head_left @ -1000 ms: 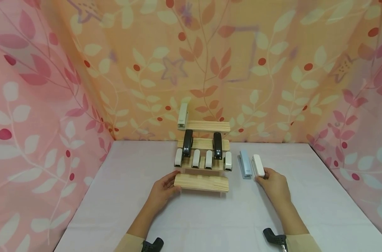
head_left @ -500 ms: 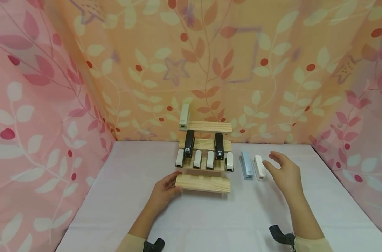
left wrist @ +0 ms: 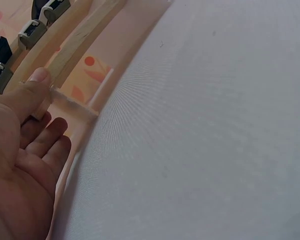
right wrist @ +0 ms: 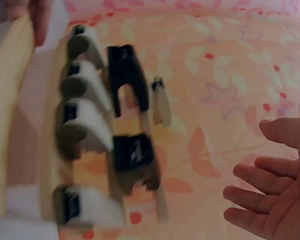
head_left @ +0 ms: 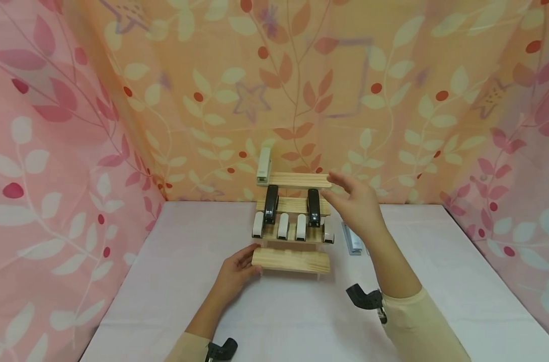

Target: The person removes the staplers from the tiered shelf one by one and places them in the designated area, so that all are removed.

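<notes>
My left hand (head_left: 235, 274) holds the left end of a tiered wooden rack (head_left: 291, 261) by its lowest board; the left wrist view has the thumb (left wrist: 40, 76) against the wood. Several white staplers (head_left: 283, 226) sit in a row on the second board. Two black staplers (head_left: 271, 204) stand on the board above, and a pale green stapler (head_left: 263, 166) is at the left end of the top board. By the right end of the top board is my right hand (head_left: 358, 203), its fingers spread. Nothing is in that hand in the right wrist view.
A light blue stapler (head_left: 355, 241) lies on the white tabletop (head_left: 174, 261) right of the rack, partly covered by my right arm. Patterned cloth (head_left: 202, 125) hangs close behind the rack and along both sides.
My right hand let go of a white stapler beside the blue one, lifted away, then moved left and up to the top board. That stapler is now behind the arm. My left hand stays put.
</notes>
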`<state>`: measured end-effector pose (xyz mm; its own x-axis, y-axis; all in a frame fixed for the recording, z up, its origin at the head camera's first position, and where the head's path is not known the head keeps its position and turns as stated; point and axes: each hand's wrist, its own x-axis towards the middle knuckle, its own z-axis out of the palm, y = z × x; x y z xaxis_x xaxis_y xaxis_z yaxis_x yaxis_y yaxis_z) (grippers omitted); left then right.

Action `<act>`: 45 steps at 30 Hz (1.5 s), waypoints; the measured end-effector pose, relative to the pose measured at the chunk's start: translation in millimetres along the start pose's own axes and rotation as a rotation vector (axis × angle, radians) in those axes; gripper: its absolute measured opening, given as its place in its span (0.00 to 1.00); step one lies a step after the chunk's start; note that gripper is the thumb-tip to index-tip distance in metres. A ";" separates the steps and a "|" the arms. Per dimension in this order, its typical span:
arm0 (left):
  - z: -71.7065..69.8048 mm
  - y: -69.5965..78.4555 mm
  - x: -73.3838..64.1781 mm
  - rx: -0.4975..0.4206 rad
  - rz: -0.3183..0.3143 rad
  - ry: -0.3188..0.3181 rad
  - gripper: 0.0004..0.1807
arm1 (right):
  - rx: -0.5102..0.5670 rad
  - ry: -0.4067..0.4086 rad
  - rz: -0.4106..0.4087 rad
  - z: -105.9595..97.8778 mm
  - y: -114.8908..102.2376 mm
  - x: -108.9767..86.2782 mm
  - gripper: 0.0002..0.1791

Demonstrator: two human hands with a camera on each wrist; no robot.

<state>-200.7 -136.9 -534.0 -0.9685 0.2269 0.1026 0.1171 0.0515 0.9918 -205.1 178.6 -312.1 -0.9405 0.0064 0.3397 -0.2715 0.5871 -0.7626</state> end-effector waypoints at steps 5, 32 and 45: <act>0.5 -5.1 -0.3 0.001 -0.021 -0.011 0.40 | 0.092 -0.069 -0.027 15.3 -19.4 24.5 0.32; -0.8 0.2 -1.6 -0.007 0.002 -0.025 0.38 | 0.178 -0.121 0.101 127.7 -32.7 98.0 0.45; -2.4 -1.0 -0.6 -0.014 0.008 -0.024 0.39 | 0.075 -0.097 0.061 153.5 -31.2 99.6 0.33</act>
<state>-200.7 -139.4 -534.9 -0.9620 0.2503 0.1087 0.1216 0.0364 0.9919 -321.7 36.6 -339.0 -0.9700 -0.0398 0.2397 -0.2243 0.5258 -0.8205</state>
